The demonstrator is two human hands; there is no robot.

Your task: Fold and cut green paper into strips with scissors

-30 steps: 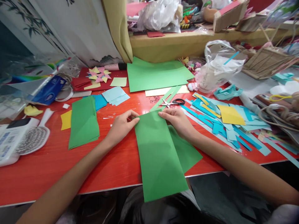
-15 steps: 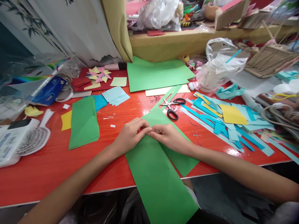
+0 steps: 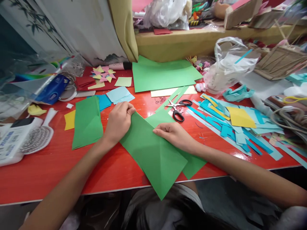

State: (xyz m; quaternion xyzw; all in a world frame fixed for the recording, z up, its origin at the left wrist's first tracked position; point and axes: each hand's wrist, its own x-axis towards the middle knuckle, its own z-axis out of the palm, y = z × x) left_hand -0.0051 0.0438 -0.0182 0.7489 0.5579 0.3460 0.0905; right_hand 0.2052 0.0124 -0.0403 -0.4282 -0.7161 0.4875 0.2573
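A sheet of green paper [image 3: 153,156] hangs between my hands, one corner pointing down past the table's front edge. My left hand [image 3: 121,121] grips its upper left corner, fingers closed. My right hand [image 3: 171,132] pinches the sheet's upper right edge between thumb and fingertips. Beneath it, another green piece [image 3: 195,164] lies on the table, partly covered by the held sheet and my right hand. Just beyond my right hand lies a pair of black-handled scissors [image 3: 177,111], blades spread. Left of my left hand is a stack of green paper pieces [image 3: 87,124].
The red table [image 3: 59,166] ends at a front edge near me. Blue and yellow paper strips [image 3: 225,127] lie to the right, a bagged cup [image 3: 222,76] behind them. A white hairbrush [image 3: 38,137] is at left. A large green sheet [image 3: 165,75] lies at the back.
My left hand has moved left and up, away from my right hand. The held green sheet has turned, and its lower end has drawn up from my lap toward the table.
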